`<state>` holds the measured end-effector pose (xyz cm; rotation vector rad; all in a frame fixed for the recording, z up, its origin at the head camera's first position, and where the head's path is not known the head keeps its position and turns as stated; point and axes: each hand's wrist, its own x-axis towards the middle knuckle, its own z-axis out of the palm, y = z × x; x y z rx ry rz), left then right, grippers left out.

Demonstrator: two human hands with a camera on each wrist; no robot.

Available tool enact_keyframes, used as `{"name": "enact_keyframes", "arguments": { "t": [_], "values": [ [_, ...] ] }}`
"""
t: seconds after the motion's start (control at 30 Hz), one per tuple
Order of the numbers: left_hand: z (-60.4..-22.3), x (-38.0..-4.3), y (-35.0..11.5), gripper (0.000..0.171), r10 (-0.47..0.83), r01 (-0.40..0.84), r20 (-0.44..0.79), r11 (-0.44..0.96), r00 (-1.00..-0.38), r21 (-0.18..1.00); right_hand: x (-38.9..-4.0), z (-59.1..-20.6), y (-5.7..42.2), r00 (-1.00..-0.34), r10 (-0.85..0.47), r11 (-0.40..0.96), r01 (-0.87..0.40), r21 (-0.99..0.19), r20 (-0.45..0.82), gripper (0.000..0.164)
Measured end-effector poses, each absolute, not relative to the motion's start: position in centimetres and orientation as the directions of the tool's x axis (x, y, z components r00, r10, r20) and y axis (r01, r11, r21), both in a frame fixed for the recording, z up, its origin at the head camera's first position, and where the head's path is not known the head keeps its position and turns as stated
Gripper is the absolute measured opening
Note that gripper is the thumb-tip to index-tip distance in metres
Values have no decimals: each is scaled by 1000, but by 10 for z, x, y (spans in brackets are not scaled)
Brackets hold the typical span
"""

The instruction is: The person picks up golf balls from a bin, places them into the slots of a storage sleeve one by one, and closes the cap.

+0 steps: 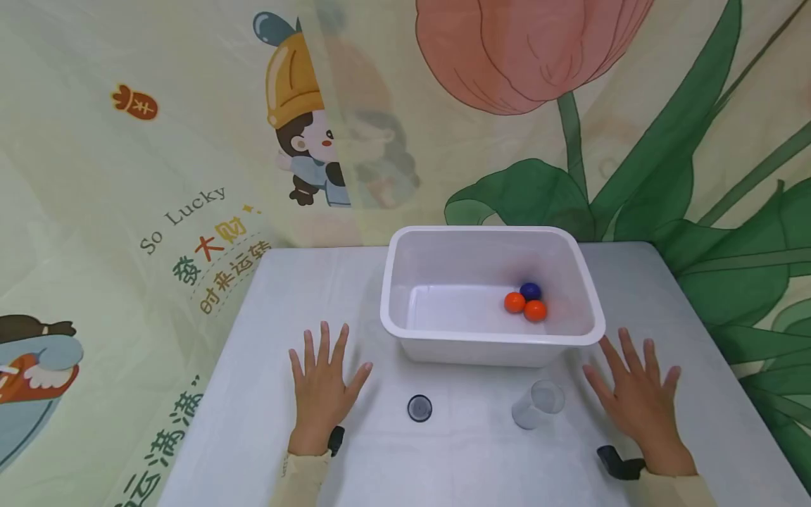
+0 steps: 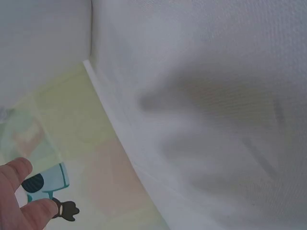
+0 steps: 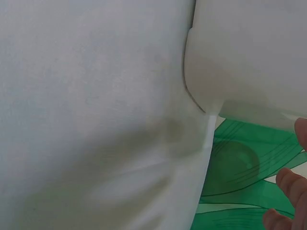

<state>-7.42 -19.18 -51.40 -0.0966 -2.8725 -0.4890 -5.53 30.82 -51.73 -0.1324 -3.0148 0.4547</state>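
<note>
Presently | hands [image 1: 324, 391] [image 1: 641, 401] splayed wide | transparent cylindrical cup [image 1: 529, 410] | round dark-rimmed disc [image 1: 419, 408] | smooth round-cornered tub [image 1: 475, 352]

Behind the disc [image 1: 419, 408], left, and cup [image 1: 527, 411], right, a bin [image 1: 472, 352] holds 3 balls [image 1: 535, 311].

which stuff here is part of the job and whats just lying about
The left hand and right hand hold nothing, so judging by nearness:

Probably the job:
- white tub
- two orange balls and blue ball inside it
- clear cup
- dark disc

Probably just surroundings:
- white table
- printed backdrop
- black wrist devices
</note>
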Motion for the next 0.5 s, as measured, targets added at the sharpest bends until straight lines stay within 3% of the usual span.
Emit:
{"name": "enact_keyframes", "arguments": {
  "t": [0.27,0.5],
  "values": [
    [-509,-77,-191,92,24,100,204,923,-979,372,-59,-515,306,-991,81,950,44,-309,107,77],
    [-494,-83,-193,108,31,140,196,810,-980,569,-55,-516,305,-985,28,947,-29,-321,171,73]
  ]
}}
